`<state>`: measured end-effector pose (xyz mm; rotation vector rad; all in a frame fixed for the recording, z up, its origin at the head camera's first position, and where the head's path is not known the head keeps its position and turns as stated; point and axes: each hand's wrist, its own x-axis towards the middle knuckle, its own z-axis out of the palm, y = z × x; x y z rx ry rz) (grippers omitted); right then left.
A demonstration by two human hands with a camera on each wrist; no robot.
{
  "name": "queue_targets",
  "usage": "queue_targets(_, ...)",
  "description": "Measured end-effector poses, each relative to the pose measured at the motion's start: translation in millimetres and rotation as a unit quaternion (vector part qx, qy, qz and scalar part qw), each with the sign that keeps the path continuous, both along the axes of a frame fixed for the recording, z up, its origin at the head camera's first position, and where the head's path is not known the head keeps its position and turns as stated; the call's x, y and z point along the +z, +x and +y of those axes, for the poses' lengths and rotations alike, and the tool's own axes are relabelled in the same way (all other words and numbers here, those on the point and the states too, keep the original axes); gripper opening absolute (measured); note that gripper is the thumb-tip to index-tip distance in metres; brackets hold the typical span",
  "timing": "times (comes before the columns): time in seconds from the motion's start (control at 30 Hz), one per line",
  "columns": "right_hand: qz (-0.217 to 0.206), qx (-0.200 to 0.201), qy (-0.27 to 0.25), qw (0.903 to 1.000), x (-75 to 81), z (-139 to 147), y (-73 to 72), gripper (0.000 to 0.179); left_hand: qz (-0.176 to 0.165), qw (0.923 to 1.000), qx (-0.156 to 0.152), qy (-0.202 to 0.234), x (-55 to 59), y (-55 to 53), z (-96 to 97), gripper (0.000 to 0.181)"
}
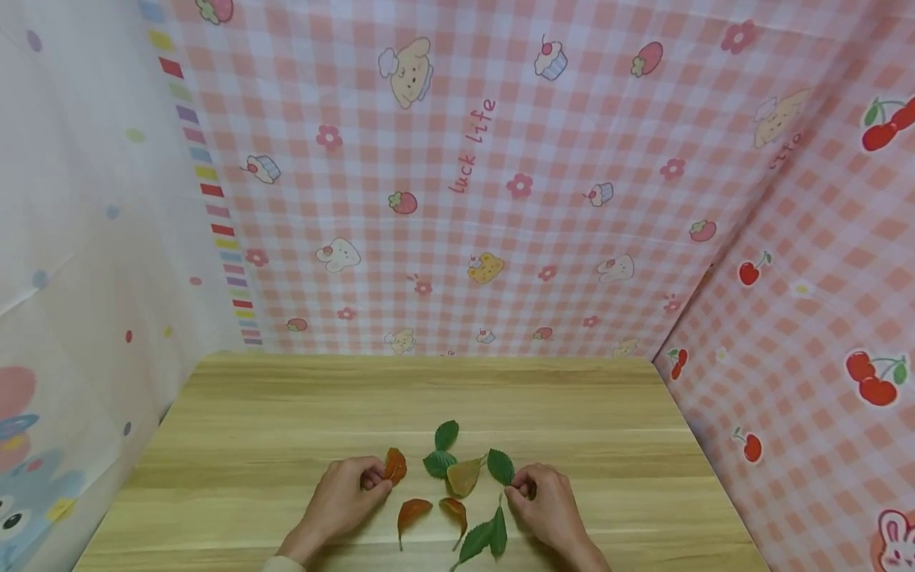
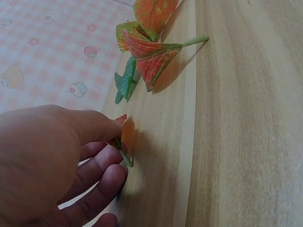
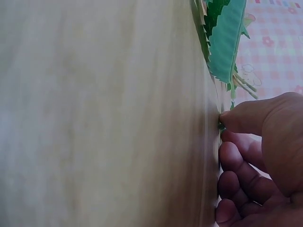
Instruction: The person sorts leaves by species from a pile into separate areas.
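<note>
My left hand [image 1: 346, 494] pinches an orange-red leaf [image 1: 395, 465] between thumb and forefinger, low over the wooden table. In the left wrist view its short green stem [image 2: 126, 158] pokes out below the thumb [image 2: 102, 126]. To the right, my right hand [image 1: 549, 504] pinches the lower tip of a serrated green leaf [image 1: 500, 467]; the fingers hide most of that tip in the right wrist view. Between the hands lies a yellowish-brown leaf [image 1: 465, 477], with one green leaf [image 1: 438, 464] touching its left side and another green leaf [image 1: 446, 434] just above.
Nearer the front of the table [image 1: 286, 429] lie two curled orange leaves, one on the left [image 1: 413, 512] and one on the right [image 1: 456, 512]. A pair of green leaves [image 1: 477, 543] sits beside my right hand. Pink checked cloth [image 1: 443, 238] hangs behind the table and along its right side.
</note>
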<state>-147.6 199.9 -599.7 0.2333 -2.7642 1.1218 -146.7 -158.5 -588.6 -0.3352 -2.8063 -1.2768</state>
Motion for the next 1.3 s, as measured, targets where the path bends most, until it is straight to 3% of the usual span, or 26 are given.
queue_targets(0.73,-0.007,-0.002,0.012,0.9999,0.4,-1.6,-2.0,0.028,-0.004,0.9994,0.008,0.035,1.1,3.5,-12.3,0.009)
queue_targets(1.3,-0.019,-0.004,0.012,0.9997,0.9,-1.1,-2.0,0.027,-0.011,0.9973,0.066,0.03,15.7,4.9,-39.1,0.008)
